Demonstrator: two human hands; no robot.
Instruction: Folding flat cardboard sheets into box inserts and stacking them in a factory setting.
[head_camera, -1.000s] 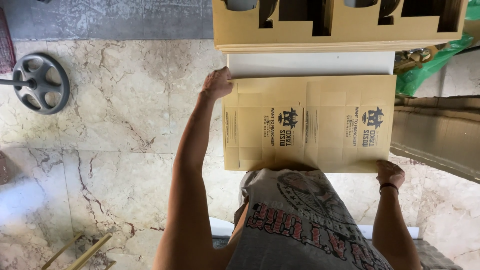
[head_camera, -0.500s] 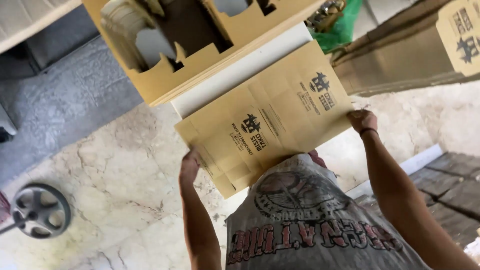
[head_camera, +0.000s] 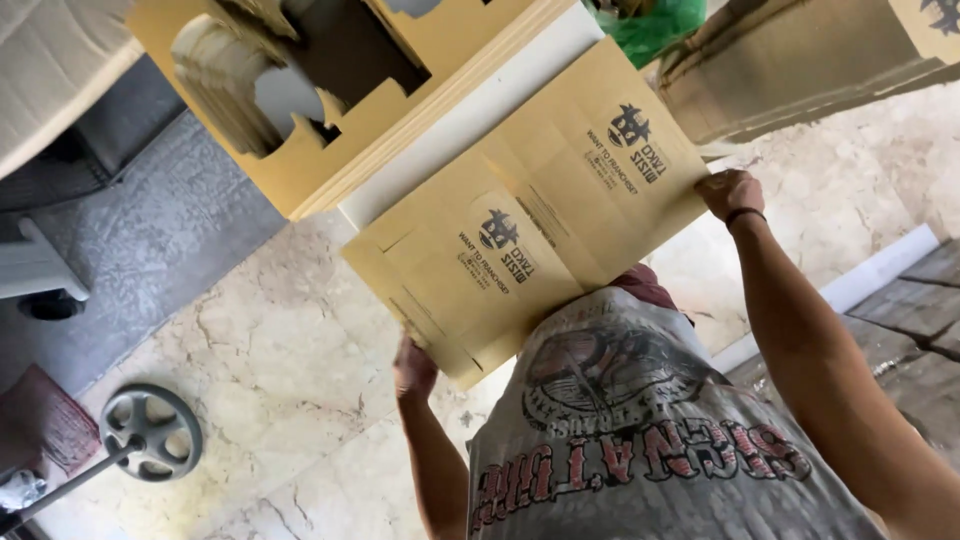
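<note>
Holding a flat, folded tan cardboard box blank (head_camera: 530, 225) printed with dark emblems, the person stands over a pale marble floor (head_camera: 280, 370). The blank lies tilted across the middle of the frame, just in front of the grey printed shirt (head_camera: 640, 440). The left hand (head_camera: 413, 367), at lower centre, has its grip closed on the blank's lower corner; the right hand (head_camera: 730, 192), at centre right, clasps the blank's far edge, a dark band on its wrist. Above the blank, in the upper middle of the frame, sits a stack of tan die-cut cardboard sheets (head_camera: 320, 90) with shaped openings, resting on a white board (head_camera: 470, 120). More flattened cardboard (head_camera: 800, 60) fills the upper right. A grey spoked wheel (head_camera: 150, 432) lies on the floor at lower left.
</note>
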